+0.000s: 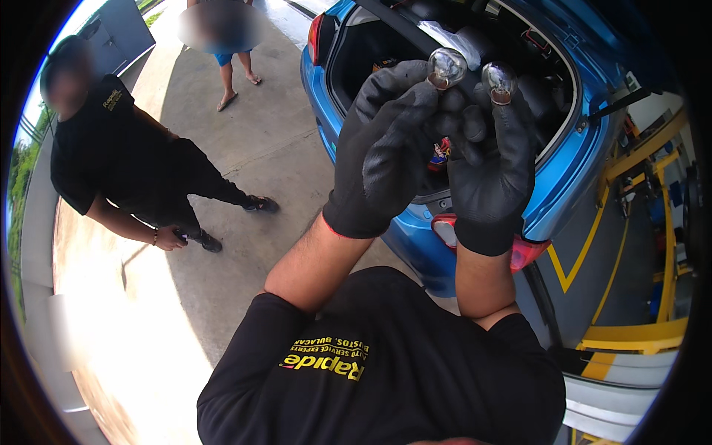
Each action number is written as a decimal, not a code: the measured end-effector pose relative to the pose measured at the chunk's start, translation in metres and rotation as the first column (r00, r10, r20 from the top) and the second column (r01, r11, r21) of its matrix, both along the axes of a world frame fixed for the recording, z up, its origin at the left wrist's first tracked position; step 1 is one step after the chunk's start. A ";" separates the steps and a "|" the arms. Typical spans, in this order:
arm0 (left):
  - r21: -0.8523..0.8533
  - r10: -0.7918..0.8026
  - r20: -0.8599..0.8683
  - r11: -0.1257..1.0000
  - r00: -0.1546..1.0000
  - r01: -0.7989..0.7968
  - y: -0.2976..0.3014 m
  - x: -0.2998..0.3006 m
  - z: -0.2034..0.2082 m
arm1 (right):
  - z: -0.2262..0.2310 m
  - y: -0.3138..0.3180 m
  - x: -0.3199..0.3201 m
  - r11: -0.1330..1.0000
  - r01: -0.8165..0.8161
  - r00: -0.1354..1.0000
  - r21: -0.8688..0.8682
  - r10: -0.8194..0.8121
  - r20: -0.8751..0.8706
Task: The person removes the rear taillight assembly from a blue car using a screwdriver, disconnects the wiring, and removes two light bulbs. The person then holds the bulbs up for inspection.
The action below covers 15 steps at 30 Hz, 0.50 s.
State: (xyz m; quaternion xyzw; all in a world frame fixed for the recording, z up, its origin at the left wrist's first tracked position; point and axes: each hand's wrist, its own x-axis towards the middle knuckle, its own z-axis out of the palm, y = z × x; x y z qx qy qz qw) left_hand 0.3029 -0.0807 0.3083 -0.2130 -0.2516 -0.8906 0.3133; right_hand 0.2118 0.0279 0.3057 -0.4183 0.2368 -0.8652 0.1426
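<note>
Both my hands wear black gloves and are raised side by side in front of the open back of a blue car (421, 256). A clear, round glass light bulb (446, 68) stands up between the fingertips of my left hand (382, 152). Beside it, a second glass light bulb (499, 78) is pinched in my right hand (489, 178), a little lower. The two bulbs are apart, glass ends up. My fingers hide most of their bases. A red tail light (528, 254) shows just beyond my right wrist.
A person in black (122, 148) stands on the concrete at left; another person (222, 63) stands farther off. Clear plastic (452, 43) lies in the car's boot. Yellow metal framing (630, 335) and yellow floor lines (571, 278) are at right.
</note>
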 end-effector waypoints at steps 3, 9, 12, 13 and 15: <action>-0.036 0.024 -0.003 0.999 1.000 -0.024 0.005 -0.002 0.007 | 0.005 -0.003 0.013 0.999 0.049 0.993 -0.012 -0.048 0.106; -0.015 -0.107 -0.048 0.994 0.993 0.106 0.003 0.000 0.008 | 0.003 0.003 0.011 0.997 -0.043 0.997 -0.057 0.046 0.063; 0.019 -0.167 -0.041 0.986 0.985 0.168 0.002 0.003 0.011 | 0.009 0.002 0.018 0.999 -0.011 0.997 -0.033 0.014 0.080; -0.001 -0.176 -0.064 0.984 0.982 0.176 0.002 0.005 0.014 | 0.011 0.002 0.019 0.999 -0.023 0.997 -0.033 0.026 0.067; -0.022 -0.186 -0.084 0.983 0.979 0.184 0.002 0.008 0.015 | 0.015 0.004 0.020 0.997 -0.070 0.997 -0.034 0.070 0.025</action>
